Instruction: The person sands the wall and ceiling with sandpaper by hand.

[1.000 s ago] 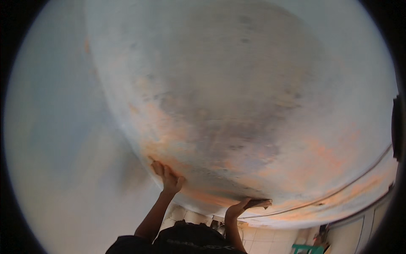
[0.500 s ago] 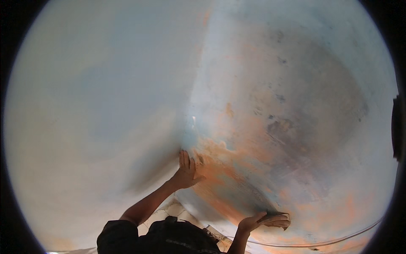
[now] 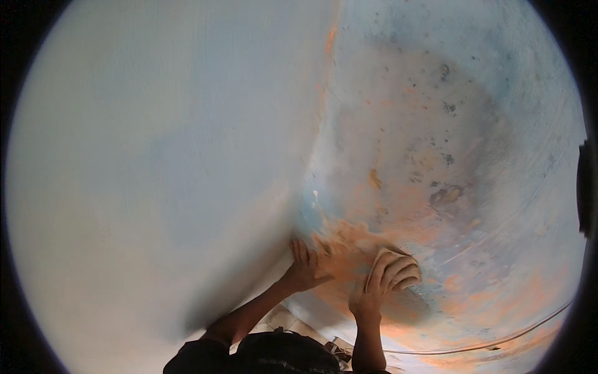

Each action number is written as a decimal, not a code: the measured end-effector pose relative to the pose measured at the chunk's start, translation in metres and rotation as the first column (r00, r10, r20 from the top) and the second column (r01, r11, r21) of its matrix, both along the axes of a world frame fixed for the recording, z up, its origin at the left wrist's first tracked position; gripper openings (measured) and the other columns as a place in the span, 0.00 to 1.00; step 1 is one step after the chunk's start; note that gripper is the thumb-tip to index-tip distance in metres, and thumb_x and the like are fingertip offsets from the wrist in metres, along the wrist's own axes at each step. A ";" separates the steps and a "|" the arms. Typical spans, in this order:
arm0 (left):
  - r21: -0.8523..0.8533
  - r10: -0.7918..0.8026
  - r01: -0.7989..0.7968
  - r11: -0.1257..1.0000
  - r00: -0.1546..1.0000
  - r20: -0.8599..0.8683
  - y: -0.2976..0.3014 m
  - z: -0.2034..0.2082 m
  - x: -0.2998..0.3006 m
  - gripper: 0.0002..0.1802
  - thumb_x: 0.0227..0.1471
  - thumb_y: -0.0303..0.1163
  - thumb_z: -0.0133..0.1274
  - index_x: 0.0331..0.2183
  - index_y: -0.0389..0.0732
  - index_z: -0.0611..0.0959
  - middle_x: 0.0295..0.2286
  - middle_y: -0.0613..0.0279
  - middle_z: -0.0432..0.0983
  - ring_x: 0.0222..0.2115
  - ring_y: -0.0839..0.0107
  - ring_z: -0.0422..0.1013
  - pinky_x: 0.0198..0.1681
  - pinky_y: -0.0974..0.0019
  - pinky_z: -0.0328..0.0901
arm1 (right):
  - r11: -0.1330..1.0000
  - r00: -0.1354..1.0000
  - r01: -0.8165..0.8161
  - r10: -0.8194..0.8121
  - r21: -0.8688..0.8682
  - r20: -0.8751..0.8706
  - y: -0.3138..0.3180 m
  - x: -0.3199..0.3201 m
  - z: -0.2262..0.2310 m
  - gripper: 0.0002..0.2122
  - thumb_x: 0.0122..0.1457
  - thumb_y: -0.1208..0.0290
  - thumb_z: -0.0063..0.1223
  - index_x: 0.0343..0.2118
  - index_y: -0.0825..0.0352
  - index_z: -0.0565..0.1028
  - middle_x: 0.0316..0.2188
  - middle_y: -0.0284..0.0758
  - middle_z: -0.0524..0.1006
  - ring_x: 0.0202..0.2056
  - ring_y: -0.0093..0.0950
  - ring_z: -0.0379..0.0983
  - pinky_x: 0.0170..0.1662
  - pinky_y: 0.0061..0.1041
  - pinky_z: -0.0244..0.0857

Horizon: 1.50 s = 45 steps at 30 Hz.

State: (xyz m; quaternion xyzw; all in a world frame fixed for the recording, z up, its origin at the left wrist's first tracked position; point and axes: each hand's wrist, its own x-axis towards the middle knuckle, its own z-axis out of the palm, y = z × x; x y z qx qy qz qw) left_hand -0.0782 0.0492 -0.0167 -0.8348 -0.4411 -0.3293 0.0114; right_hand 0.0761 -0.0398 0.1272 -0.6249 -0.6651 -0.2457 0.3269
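Observation:
Flat against the wall (image 3: 430,156), right beside the inside corner, rests my left hand (image 3: 304,269). Its fingers are stretched out and it holds nothing. To its right, my right hand (image 3: 393,274) presses a sheet of sandpaper (image 3: 381,257) to the same wall, fingers spread over it. The sheet is thin and brownish, with its upper edge showing past the fingers; its underside is hidden. Around both hands the wall is patchy orange and pale blue, with worn, scratched paint. Higher up lie a greyish area and dark spots.
A plain pale-blue and cream wall (image 3: 205,149) fills the left side and meets the worn wall at the corner. A thin cable (image 3: 492,346) runs along the lower right. Light floor tiles (image 3: 288,322) show below, near small unclear items (image 3: 339,349).
My right hand has moved up the wall with the sandpaper, closer to my left hand. My left hand stays by the corner while the whole view has shifted.

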 end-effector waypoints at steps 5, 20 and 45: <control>-0.020 -0.034 0.034 0.999 0.999 0.014 0.002 -0.002 0.003 0.49 0.44 0.63 0.49 0.39 0.19 0.60 0.42 0.09 0.42 0.46 0.13 0.37 0.47 0.22 0.34 | 0.980 1.000 0.018 -0.018 -0.197 0.005 -0.003 -0.007 -0.020 0.28 0.51 0.70 0.41 0.56 0.74 0.56 0.59 0.59 0.43 0.60 0.59 0.31 0.57 0.58 0.20; -0.118 -0.076 0.074 0.990 0.997 -0.008 0.010 -0.027 0.008 0.51 0.47 0.61 0.46 0.43 0.13 0.56 0.44 0.04 0.33 0.48 0.12 0.31 0.48 0.23 0.34 | 0.996 0.998 -0.052 0.053 0.074 -0.017 0.043 -0.044 0.130 0.26 0.61 0.54 0.28 0.59 0.65 0.55 0.62 0.48 0.38 0.63 0.48 0.28 0.59 0.53 0.20; -0.135 -0.049 0.067 0.989 0.990 0.134 0.008 -0.030 -0.011 0.51 0.45 0.58 0.52 0.43 0.14 0.55 0.46 0.07 0.28 0.49 0.13 0.27 0.48 0.23 0.31 | 0.777 0.859 0.469 -0.290 0.421 -0.422 -0.067 0.119 0.085 0.28 0.63 0.53 0.26 0.61 0.65 0.48 0.63 0.44 0.39 0.64 0.40 0.31 0.63 0.39 0.27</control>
